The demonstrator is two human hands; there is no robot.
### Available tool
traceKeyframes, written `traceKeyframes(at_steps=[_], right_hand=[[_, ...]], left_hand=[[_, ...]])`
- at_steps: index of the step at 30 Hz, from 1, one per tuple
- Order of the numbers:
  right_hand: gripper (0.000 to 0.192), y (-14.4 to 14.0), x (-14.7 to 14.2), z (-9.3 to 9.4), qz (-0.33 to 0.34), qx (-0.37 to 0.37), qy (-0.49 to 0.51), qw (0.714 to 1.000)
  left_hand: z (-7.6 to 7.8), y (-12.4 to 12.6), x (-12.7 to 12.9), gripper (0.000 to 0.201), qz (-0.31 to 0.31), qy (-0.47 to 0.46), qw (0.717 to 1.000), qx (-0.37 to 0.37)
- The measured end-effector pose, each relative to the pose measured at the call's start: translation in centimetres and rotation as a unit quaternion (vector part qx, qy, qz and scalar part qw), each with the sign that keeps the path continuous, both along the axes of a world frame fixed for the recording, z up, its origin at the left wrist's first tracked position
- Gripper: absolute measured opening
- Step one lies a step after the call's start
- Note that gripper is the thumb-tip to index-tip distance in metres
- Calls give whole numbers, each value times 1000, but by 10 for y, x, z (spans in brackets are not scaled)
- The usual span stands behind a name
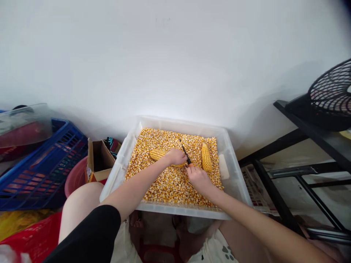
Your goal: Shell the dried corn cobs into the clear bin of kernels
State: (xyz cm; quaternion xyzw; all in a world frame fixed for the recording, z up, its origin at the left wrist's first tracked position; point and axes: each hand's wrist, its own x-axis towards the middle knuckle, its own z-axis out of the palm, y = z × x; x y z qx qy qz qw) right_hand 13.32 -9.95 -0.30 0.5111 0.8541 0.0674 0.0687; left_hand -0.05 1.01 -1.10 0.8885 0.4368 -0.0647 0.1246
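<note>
White wall, kernel tray (231, 171), left hand (175, 156) grip on cob (157, 154), right hand (199, 179) holding tool (185, 154)

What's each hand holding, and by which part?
Left hand grips a corn cob at its right end, on the loose kernels. Right hand holds a dark-bladed tool by its orange handle.

The clear plastic tub (231, 164) (brimful of loose kernels (170, 182)) carries two corn cobs: one cob (157, 154) toward its left wall, another cob (206, 157) upright near its right wall.
</note>
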Motion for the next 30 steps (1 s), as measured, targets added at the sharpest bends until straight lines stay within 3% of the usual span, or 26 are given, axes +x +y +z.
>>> traceKeyframes(at_steps=[7, 11, 16, 19, 24, 30], right_hand=[[26, -1, -7, -11, -26, 50, -20, 998], [23, 6, -7, -10, -40, 32, -20, 999], [28, 28, 11, 1, -49, -45, 29, 997], [30, 50, 24, 12, -10, -118, 99, 988], [26, 98, 31, 20, 17, -271, 191, 943], [23, 133, 36, 8, 10, -399, 233, 887]], left_hand=[[-3, 1, 0, 44, -11, -9, 1000, 12], [-3, -4, 1, 43, -36, -15, 999, 28], [-5, -10, 1, 42, -70, -15, 996, 54], [-6, -11, -1, 41, -88, -18, 993, 75], [-4, -14, -3, 44, -69, -18, 995, 70], [0, -12, -5, 57, -22, -19, 999, 42]])
